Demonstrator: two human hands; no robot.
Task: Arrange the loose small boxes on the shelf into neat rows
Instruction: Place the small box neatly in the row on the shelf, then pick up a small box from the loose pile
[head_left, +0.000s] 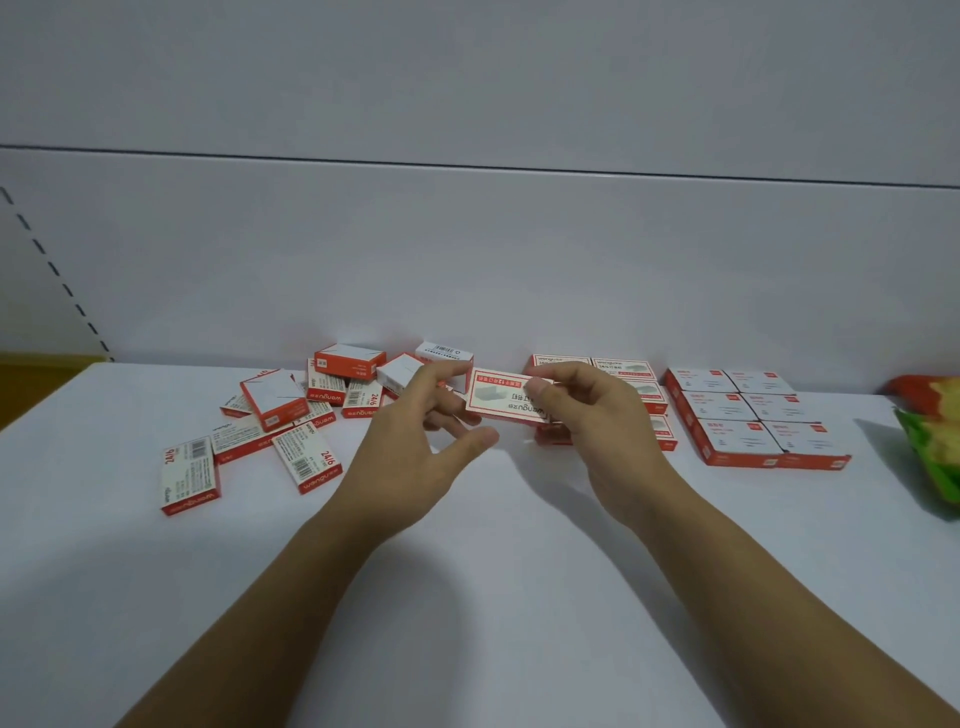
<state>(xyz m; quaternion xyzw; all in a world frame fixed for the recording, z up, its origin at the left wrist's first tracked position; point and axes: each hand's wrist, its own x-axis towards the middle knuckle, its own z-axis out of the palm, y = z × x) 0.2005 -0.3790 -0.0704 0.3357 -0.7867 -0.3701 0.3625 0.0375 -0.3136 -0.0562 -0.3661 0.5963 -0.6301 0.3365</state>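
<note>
My right hand (582, 410) pinches a box (506, 397) mid-frame, left hand (431, 431) open beside it; I should set it square against the started row (644, 395).

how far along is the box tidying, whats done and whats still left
Done: a neat block of boxes sits on the right, and a second group is forming behind the right hand. In hand: one box, held in that hand, left hand open beside it. Left: the jumbled pile on the shelf.
</note>
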